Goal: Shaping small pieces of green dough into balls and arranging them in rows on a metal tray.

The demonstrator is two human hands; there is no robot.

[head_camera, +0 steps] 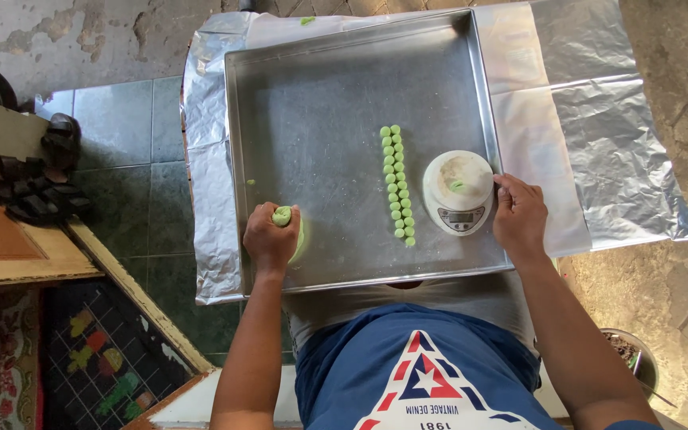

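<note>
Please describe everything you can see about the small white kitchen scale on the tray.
The kitchen scale is small, white and looks plastic, with a round weighing platform and a grey display panel at its near edge. It stands flat in the right part of the metal tray, just right of the two rows of green dough balls. One small green dough piece lies on its platform, which looks dusted or stained. The right hand rests at its right side, fingertips touching or nearly so.

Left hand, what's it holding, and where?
The left hand grips a lump of green dough, fist wrapped around its lower part, top poking out. The right hand holds nothing.
</note>
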